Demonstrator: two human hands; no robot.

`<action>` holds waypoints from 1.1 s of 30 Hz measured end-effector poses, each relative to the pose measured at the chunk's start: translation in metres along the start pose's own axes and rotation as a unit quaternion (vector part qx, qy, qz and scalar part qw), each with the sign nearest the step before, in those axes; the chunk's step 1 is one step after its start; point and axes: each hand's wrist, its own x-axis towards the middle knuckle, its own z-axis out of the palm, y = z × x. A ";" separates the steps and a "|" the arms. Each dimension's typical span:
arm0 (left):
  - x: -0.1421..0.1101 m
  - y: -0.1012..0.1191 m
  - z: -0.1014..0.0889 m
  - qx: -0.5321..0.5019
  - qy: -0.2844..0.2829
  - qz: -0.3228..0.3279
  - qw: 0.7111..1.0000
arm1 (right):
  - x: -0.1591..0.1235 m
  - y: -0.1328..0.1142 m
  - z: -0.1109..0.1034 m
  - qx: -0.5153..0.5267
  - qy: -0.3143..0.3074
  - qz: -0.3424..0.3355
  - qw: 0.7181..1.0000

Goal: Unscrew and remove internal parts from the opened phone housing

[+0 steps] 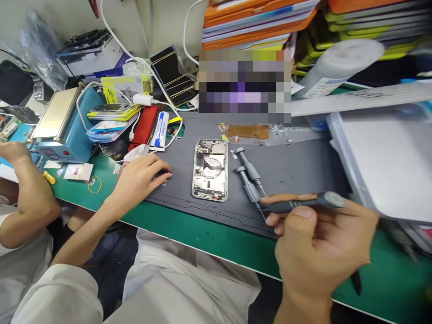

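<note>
Nearest: right hand (324,243) is clamped on a dark tool (300,205), handle across the fingers, thumb just below it. I can't make out its working tip. If that tip comes down off-angle on the phone, I'd expect a slip and a scratched board or torn flex.

Left hand (145,173) is on the mat's left part, fingers bent, thumb and index tips nearly meeting. Can't tell if they pinch something small. Nothing braces the phone right now; any sideways push could slide or spin it.

Phone (210,171) lies flat on the mat (290,168), between my hands, nearer the left one. Innards are bare, so a dropped tool or a dragged fingertip could snag connectors.

Two grey drivers, the upper (249,166) and the lower (249,189), lie slanted just right of the phone, right in front of my right fingers. They look loose: a low sweep of that hand could roll them into the phone.

Further out: an amber flex (248,132) lies flat past the phone, easy to crease if something lands on it. Left of the phone, a red box (145,128) crowds the left hand; an elbow or wrist nudge could shift it. White bottle (344,63) behind leans; if it tips, it could roll onto the mat.
</note>
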 end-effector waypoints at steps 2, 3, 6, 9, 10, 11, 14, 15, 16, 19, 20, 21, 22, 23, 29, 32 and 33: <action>0.001 0.002 0.003 0.006 0.034 0.026 0.999 | -0.001 0.003 0.000 0.017 -0.005 -0.028 0.999; 0.001 0.003 0.006 0.003 0.050 0.042 0.998 | -0.001 0.005 0.000 0.023 -0.012 -0.037 0.999; 0.000 0.010 0.013 0.017 0.077 0.085 0.993 | 0.000 0.011 0.000 0.035 -0.017 -0.061 0.997; -0.004 0.019 0.018 0.089 0.104 0.128 0.982 | 0.000 0.013 -0.001 0.036 -0.022 -0.066 0.997; -0.005 0.022 0.019 0.110 0.114 0.141 0.977 | -0.001 0.013 -0.001 0.036 -0.020 -0.067 0.997; -0.007 0.025 0.020 0.124 0.123 0.150 0.973 | -0.001 0.013 -0.001 0.037 -0.019 -0.068 0.997; -0.011 0.028 0.020 0.106 0.140 0.142 0.974 | -0.001 0.012 -0.002 0.043 -0.018 -0.070 0.996; -0.012 0.028 0.020 0.078 0.141 0.124 0.979 | -0.001 0.012 -0.002 0.044 -0.018 -0.070 0.996; -0.011 0.027 0.021 0.045 0.143 0.101 0.984 | -0.001 0.012 -0.002 0.044 -0.019 -0.070 0.996; -0.004 0.019 0.024 -0.030 0.157 0.031 0.987 | 0.000 0.013 -0.002 0.051 -0.015 -0.079 0.995; 0.000 0.015 0.026 -0.023 0.155 0.018 0.987 | 0.001 0.013 -0.002 0.055 -0.013 -0.083 0.995; 0.003 0.012 0.028 -0.016 0.154 0.009 0.988 | 0.001 0.014 -0.002 0.060 -0.011 -0.088 0.994; 0.007 0.008 0.030 -0.022 0.146 0.004 0.989 | 0.002 0.014 -0.001 0.064 -0.011 -0.091 0.994; 0.010 0.006 0.031 -0.028 0.141 0.008 0.990 | 0.002 0.014 -0.001 0.067 -0.009 -0.093 0.993; 0.010 -0.003 0.031 -0.027 0.105 0.013 0.994 | 0.003 0.011 -0.001 0.075 -0.004 -0.092 0.993; 0.005 -0.002 0.024 -0.067 0.100 -0.003 0.993 | 0.003 0.011 0.000 0.076 -0.002 -0.102 0.992; 0.003 0.000 0.022 -0.080 0.108 -0.015 0.991 | 0.003 0.011 0.000 0.076 0.000 -0.107 0.991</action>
